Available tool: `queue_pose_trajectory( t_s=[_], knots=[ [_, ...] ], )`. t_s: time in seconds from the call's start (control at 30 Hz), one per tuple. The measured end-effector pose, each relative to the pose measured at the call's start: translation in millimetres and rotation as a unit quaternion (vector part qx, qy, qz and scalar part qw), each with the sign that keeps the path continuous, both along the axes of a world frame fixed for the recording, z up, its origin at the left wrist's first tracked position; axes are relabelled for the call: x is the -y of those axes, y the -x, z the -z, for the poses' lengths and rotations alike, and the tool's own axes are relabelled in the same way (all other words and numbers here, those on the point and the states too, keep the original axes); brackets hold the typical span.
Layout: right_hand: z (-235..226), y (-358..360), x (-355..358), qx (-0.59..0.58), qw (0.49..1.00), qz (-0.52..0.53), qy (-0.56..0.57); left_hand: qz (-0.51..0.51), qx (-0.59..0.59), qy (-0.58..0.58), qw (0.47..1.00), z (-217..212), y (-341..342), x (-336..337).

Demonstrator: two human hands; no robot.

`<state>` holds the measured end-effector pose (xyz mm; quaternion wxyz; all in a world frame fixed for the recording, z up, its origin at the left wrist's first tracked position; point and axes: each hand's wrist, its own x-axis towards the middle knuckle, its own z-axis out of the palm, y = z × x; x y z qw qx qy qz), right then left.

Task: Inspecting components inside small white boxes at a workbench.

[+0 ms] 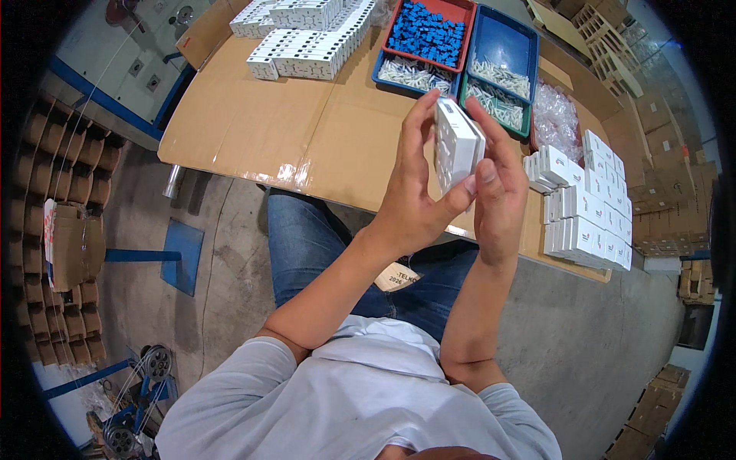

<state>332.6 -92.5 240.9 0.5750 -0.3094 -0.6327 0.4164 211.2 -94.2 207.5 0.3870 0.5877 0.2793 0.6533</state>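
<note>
Between my two hands, above the table's near edge, a small white plastic box-shaped unit (pixel 457 146) is held tilted on its side. My left hand (pixel 414 184) grips it from the left, with its thumb reaching along the bottom edge. From the other side my right hand (pixel 500 184) closes round it, thumb against its lower right part. Part of the unit's face is hidden by the fingers. Just beyond my hands stand trays: a red tray (pixel 469 38) of small blue parts, and blue (pixel 502 31) and green (pixel 527 126) trays of white plugs.
White units (pixel 307 54) are stacked in rows at the far left of the cardboard-covered table (pixel 284 130). Stacked small white boxes (pixel 586 207) stand at the right edge, near a tray of clear plastic bags (pixel 556 115). A blue metal stand (pixel 182 257) is on the floor at left.
</note>
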Motion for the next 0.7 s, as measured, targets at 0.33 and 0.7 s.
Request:
queue_pose_trajectory(
  t_s=[0.33, 0.7],
  knots=[
    [2, -1, -1, -0.121, 0.991, -0.054, 0.033, 0.109, 0.025, -0.02, 0.994, -2, 11, -4],
    [4, 3, -3, 0.131, 0.984, 0.061, -0.105, 0.19, 0.295, 0.357, 0.866, -33, -4, 20]
  ],
)
